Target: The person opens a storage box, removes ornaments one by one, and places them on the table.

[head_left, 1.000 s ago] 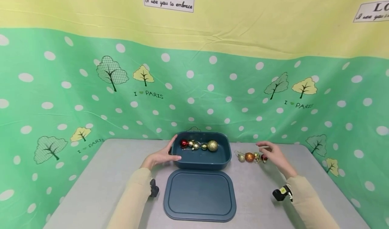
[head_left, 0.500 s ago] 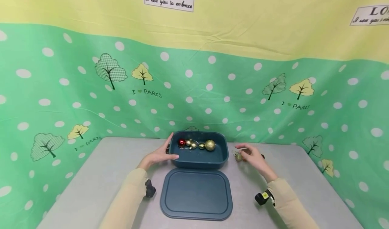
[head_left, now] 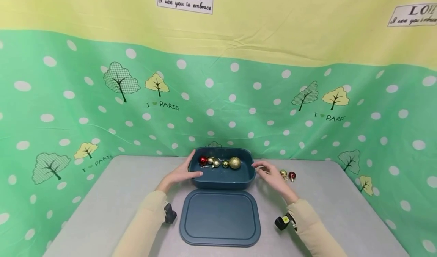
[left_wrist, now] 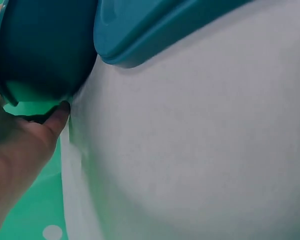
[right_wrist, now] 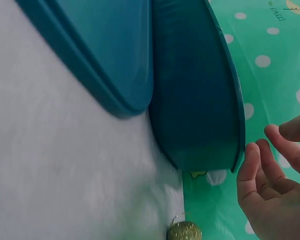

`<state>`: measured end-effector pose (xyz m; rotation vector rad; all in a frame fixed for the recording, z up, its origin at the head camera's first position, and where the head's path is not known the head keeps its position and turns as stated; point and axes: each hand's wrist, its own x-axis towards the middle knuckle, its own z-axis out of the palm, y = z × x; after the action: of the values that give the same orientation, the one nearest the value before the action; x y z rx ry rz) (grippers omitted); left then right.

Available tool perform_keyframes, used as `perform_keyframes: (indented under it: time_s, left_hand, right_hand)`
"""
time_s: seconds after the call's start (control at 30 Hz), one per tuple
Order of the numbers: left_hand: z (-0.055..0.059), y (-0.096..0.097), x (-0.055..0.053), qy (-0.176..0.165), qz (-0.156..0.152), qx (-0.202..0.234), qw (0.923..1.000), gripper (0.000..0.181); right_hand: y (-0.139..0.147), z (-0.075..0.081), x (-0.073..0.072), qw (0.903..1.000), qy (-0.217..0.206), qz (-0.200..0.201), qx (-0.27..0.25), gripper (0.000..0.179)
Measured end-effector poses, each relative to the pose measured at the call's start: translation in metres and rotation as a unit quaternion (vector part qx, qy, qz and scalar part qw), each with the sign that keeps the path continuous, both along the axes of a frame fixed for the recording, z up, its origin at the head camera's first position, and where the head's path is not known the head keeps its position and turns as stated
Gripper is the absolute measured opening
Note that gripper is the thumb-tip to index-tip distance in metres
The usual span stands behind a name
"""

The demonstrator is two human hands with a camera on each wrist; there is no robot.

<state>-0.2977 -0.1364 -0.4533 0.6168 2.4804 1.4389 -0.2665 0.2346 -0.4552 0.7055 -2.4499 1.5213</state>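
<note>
Basically got left hand (head_left: 179,173) spread against dark-blue rectangular plastic box (head_left: 223,185), right hand (head_left: 272,175) loosely bent at opposite end, shiny red ball (head_left: 203,160) and glittery gold ball (head_left: 235,162) inside, between hands.

Head view forward-down; wrist views close, apparently sideways, box (right_wrist: 197,90) in both.

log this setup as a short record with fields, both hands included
box: dark blue, uncovered
inside: red ball, large glittery gold ball, smaller gold-toned balls between
lid: flat on the table, near side of box
left hand: touching box's left end
right hand: by box's right end, contact unclear
right of it: greenish-gold ball, dark red ball
</note>
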Motion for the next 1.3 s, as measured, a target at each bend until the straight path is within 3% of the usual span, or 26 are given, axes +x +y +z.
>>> perform_keyframes:
  time_s: [0.13, 0.27, 0.43, 0.7, 0.83, 1.07, 1.3]
  left_hand:
    - [-0.005, 0.003, -0.002, 0.006, 0.002, -0.004, 1.0, 0.101]
    - [-0.02, 0.002, -0.009, 0.015, 0.006, -0.008, 0.9998, 0.105]
    - [-0.026, 0.001, -0.011, 0.008, 0.005, 0.0, 1.0, 0.11]
    - [-0.023, 0.0, -0.008, -0.013, 0.009, 0.006, 0.9999, 0.113]
    - [-0.022, 0.0, -0.008, -0.018, 0.01, 0.003, 0.9998, 0.111]
    - [-0.02, 0.001, -0.007, -0.019, 0.013, 0.008, 0.9997, 0.112]
    - [-0.021, 0.001, -0.006, -0.02, 0.013, 0.013, 0.9996, 0.11]
  right_hand:
    - [-0.01, 0.006, 0.001, 0.9993, -0.034, -0.013, 0.012, 0.023]
    - [-0.023, 0.021, 0.006, 0.9987, -0.049, 0.002, -0.008, 0.023]
    - [-0.038, 0.037, 0.009, 0.9979, -0.058, 0.018, -0.021, 0.023]
    - [-0.05, 0.016, -0.019, 0.9975, -0.064, 0.013, -0.027, 0.025]
    - [-0.056, 0.012, -0.029, 0.9974, -0.068, -0.001, -0.022, 0.024]
    - [-0.067, 0.01, -0.042, 0.9976, -0.047, -0.048, 0.016, 0.023]
    - [-0.074, 0.007, -0.047, 0.9971, -0.053, -0.052, 0.017, 0.027]
